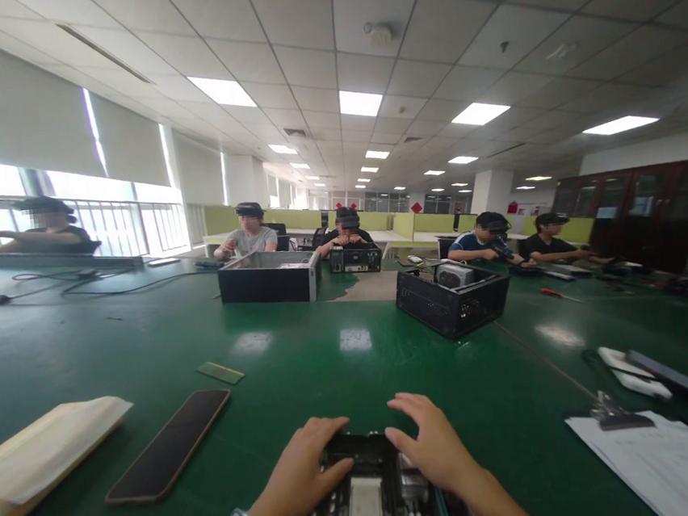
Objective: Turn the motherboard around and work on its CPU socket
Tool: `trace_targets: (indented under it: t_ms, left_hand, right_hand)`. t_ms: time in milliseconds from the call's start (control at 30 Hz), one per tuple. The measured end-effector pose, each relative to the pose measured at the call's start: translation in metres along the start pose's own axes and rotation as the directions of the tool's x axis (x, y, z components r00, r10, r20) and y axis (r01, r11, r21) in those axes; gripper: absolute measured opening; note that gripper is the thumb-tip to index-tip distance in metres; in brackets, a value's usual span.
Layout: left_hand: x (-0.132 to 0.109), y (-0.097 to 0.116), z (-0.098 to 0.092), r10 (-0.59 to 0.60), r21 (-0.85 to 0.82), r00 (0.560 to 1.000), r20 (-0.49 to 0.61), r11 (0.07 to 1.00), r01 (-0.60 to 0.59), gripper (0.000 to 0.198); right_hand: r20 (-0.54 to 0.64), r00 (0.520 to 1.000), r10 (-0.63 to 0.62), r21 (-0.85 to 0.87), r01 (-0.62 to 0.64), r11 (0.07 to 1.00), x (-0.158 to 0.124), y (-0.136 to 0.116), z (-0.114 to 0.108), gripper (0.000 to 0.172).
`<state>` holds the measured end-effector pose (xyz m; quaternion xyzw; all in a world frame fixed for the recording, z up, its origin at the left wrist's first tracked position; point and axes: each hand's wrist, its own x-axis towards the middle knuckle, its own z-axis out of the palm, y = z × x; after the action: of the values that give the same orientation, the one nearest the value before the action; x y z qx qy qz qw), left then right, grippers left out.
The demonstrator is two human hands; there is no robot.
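A dark circuit board (391,493) with a square silver-topped chip (365,502) lies on the green table at the bottom centre, cut off by the frame's lower edge. My left hand (304,473) rests at the board's left and far edge, thumb and fingers apart, a watch with a yellow strap on the wrist. Over the right side of the same board is my right hand (432,444), its fingers spread and curved, with nothing seen between them.
On the green table (305,359) are a phone (170,445), a paper packet (47,461), a small green module (220,373), a clipboard (661,455) and a screwdriver (560,295). Beyond stand open computer cases (270,280) (454,300). Several people sit across the table.
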<state>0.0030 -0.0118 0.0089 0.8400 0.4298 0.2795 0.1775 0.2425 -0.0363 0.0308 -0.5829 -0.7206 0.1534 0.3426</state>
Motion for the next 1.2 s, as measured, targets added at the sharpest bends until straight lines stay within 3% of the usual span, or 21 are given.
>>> trace_targets:
  t_ms: [133, 300, 700, 1200]
  left_hand:
    - [0.000, 0.004, -0.004, -0.011, -0.028, 1.000, 0.009, 1.000, 0.011, 0.036]
    - [0.000, 0.000, -0.006, -0.070, -0.042, 0.996, -0.058, 0.997, 0.068, 0.025]
    - [0.003, -0.009, -0.010, -0.196, -0.085, 0.958, -0.209, 0.980, 0.182, 0.023]
    - [0.003, -0.011, -0.005, -0.122, -0.045, 0.976, -0.179, 0.992, 0.116, 0.014]
  right_hand:
    - [0.114, 0.993, 0.000, -0.030, 0.003, 1.000, 0.003, 0.019, 0.008, 0.033]
    - [0.033, 0.999, 0.010, -0.037, -0.009, 0.999, 0.000, 0.019, 0.009, 0.022]
    - [0.044, 0.999, -0.013, -0.002, 0.013, 1.000, 0.001, 0.026, 0.009, 0.023]
    - [0.051, 0.998, -0.027, 0.006, 0.027, 1.000, 0.000, 0.024, 0.007, 0.024]
